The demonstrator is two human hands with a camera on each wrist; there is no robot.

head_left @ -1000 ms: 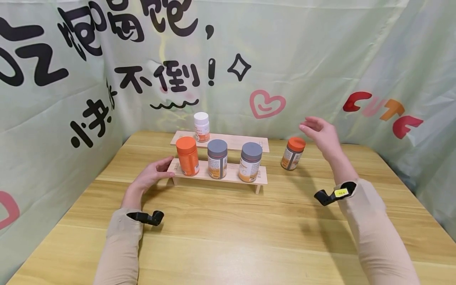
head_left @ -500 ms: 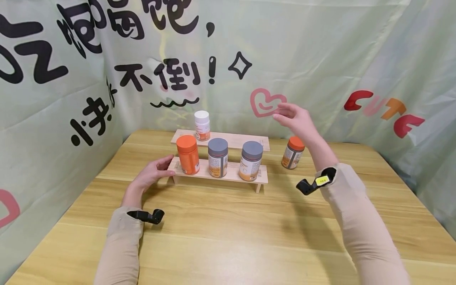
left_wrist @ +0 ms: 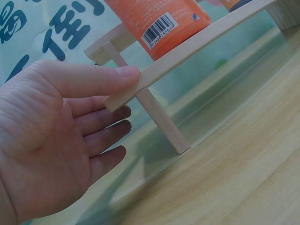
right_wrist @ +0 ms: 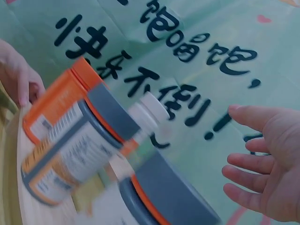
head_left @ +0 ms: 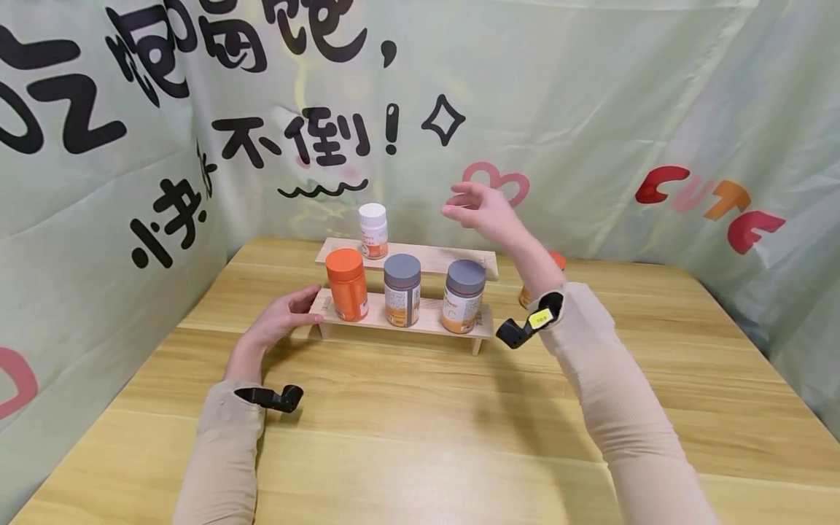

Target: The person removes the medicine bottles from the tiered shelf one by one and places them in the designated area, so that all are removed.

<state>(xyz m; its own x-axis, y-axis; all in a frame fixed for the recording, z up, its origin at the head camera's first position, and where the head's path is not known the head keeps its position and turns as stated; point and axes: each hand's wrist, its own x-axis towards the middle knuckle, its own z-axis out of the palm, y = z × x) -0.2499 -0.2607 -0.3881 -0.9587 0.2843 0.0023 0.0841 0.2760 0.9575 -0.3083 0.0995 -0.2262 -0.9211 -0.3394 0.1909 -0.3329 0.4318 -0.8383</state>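
My left hand (head_left: pixel 284 321) grips the left end of the front wooden shelf (head_left: pixel 426 315); in the left wrist view the thumb (left_wrist: pixel 101 80) lies on the board and the fingers are under it. An orange bottle (head_left: pixel 347 286) and two grey-capped bottles (head_left: pixel 402 292) (head_left: pixel 463 297) stand upright on that shelf. Behind, a white-capped bottle (head_left: pixel 373 232) stands at the left of the rear wooden shelf (head_left: pixel 433 258). Holding nothing, my right hand (head_left: pixel 485 210) is in the air above that shelf's right end, fingers slightly bent and apart from the bottles.
An orange-capped bottle (head_left: pixel 558 259) stands on the wooden table (head_left: pixel 407 430) right of the shelves, mostly hidden behind my right forearm. A pale green curtain (head_left: pixel 571 87) with printed writing hangs close behind the shelves and along the left side.
My right hand has moved left, from above the orange-capped bottle to over the rear shelf, and its forearm now covers most of that bottle. The left hand stays on the front shelf.
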